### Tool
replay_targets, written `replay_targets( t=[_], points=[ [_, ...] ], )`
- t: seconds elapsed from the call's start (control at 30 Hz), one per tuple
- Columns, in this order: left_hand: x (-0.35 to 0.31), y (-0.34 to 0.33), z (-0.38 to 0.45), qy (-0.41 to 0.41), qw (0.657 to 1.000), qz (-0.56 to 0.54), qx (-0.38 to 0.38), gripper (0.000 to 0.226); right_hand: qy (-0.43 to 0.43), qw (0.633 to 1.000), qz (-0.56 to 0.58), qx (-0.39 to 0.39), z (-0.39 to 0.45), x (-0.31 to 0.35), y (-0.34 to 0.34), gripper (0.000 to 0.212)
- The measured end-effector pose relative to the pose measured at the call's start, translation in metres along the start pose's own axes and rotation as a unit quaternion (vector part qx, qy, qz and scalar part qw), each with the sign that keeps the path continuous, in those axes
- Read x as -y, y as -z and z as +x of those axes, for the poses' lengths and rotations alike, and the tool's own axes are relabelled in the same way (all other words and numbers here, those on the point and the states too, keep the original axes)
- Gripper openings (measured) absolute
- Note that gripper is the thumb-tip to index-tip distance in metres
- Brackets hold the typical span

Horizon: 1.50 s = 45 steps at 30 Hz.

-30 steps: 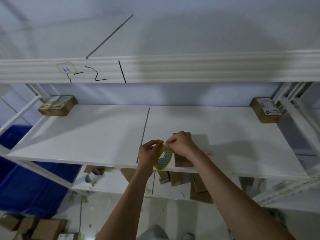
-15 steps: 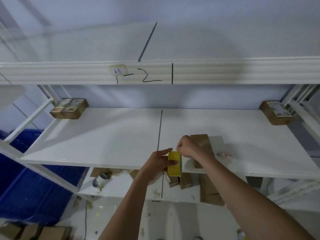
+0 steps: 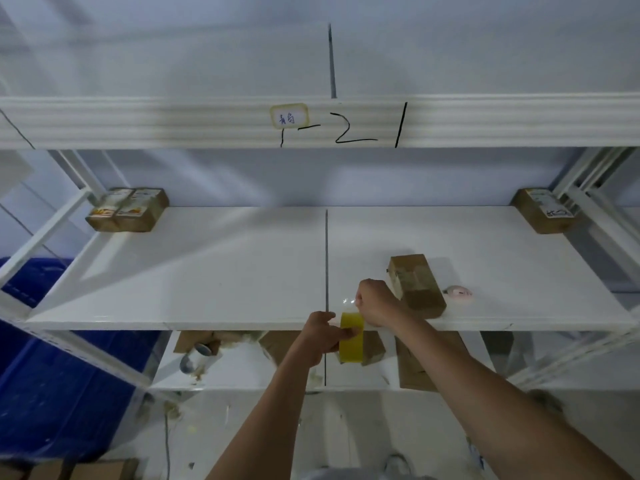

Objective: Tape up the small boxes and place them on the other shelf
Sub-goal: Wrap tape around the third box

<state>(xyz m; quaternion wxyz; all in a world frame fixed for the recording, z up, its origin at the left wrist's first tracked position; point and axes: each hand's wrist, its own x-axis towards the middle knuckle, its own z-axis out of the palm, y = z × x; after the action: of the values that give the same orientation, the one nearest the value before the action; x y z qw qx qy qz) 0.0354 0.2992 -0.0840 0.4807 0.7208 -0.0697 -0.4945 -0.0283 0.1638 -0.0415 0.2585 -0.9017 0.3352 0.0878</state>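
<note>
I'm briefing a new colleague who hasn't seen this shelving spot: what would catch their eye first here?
First the yellow tape roll at the front edge of the white shelf, gripped by the left hand while the right hand pinches the tape end just above it. Next the small brown box lying on the shelf right behind the hands. Then the black handwritten marks on the beam overhead.
</note>
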Motion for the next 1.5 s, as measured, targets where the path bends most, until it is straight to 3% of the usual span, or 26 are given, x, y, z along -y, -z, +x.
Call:
replay_targets(
  t=[0.1,0.17,0.63,1.0,1.17,1.33,1.5],
  points=[
    [0.008,0.000,0.006,0.016,0.997,0.013,-0.072,0.028,0.011,1.000,-0.021,0.004,-0.001,0.006,-0.006,0.014],
    [0.013,-0.002,0.011,0.018,0.993,0.017,-0.112,0.037,0.014,1.000,-0.023,-0.002,0.002,0.008,-0.008,0.015],
    [0.029,-0.011,0.034,0.083,0.984,0.026,-0.156,0.048,0.011,0.999,-0.045,-0.008,0.043,0.004,-0.027,0.018],
    [0.038,-0.014,0.051,0.072,0.980,0.061,-0.174,0.033,-0.007,0.998,-0.058,-0.024,0.059,0.003,-0.042,0.015],
    [0.042,-0.014,0.052,0.037,0.973,0.135,-0.184,0.022,-0.014,0.997,-0.062,-0.039,0.059,0.001,-0.046,0.017],
    [0.041,-0.014,0.050,0.049,0.964,0.183,-0.185,0.035,0.004,0.993,-0.073,-0.090,0.053,0.001,-0.049,0.019],
    [0.043,-0.007,0.044,0.048,0.957,0.226,-0.177,0.061,-0.003,0.983,-0.064,-0.174,0.060,-0.006,-0.016,0.036]
  ],
)
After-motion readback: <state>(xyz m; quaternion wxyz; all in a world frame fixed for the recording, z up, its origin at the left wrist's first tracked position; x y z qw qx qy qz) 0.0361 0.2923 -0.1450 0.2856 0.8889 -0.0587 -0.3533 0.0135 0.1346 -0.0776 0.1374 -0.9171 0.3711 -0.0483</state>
